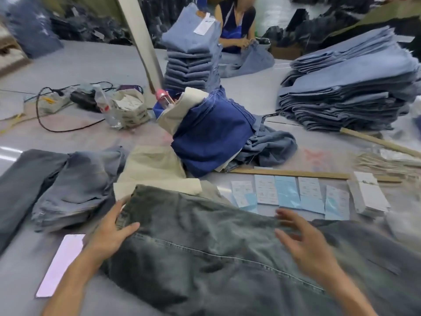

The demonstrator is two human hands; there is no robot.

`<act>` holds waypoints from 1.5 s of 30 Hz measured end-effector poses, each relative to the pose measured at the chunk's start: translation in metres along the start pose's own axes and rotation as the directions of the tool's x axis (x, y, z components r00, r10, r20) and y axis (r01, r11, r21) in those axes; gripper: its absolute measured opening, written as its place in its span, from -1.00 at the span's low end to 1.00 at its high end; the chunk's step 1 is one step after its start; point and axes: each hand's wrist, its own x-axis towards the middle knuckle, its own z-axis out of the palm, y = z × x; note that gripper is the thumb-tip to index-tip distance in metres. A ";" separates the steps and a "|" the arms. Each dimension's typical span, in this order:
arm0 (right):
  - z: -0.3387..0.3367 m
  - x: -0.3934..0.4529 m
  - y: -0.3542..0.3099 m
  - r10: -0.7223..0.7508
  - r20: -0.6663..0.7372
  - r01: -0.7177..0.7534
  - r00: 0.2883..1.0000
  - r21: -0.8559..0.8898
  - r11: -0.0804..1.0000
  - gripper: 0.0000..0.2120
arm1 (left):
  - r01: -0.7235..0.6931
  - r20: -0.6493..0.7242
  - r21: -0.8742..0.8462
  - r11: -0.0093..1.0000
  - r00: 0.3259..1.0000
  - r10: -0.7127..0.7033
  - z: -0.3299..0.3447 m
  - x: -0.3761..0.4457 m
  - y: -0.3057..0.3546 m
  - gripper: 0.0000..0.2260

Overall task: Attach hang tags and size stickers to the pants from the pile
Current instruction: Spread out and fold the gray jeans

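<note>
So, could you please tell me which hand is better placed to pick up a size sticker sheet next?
The right hand: it hovers open near the sticker sheets, while the left hand rests on the grey pants.

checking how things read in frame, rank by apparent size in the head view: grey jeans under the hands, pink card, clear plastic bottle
1. grey jeans, by far the largest, though nearest the camera.
2. pink card.
3. clear plastic bottle, which looks smaller, but it lies farther back, so the order of these two is unsure.
</note>
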 end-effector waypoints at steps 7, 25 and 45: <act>0.157 0.136 -0.137 -0.222 0.685 0.340 0.694 -0.041 0.939 -0.33 | -0.461 0.049 0.088 0.883 0.887 0.458 0.028 -0.039 0.060 -0.31; 0.210 0.155 -0.029 -0.060 0.388 0.193 0.920 -0.315 0.929 -0.54 | 0.412 -0.157 0.223 0.883 0.910 -0.385 -0.044 0.011 -0.143 -0.88; 0.132 -0.036 0.034 0.083 0.083 -0.001 0.993 -0.700 0.714 -0.46 | 0.601 0.195 -0.305 0.739 0.798 -0.570 -0.071 0.066 -0.126 -0.30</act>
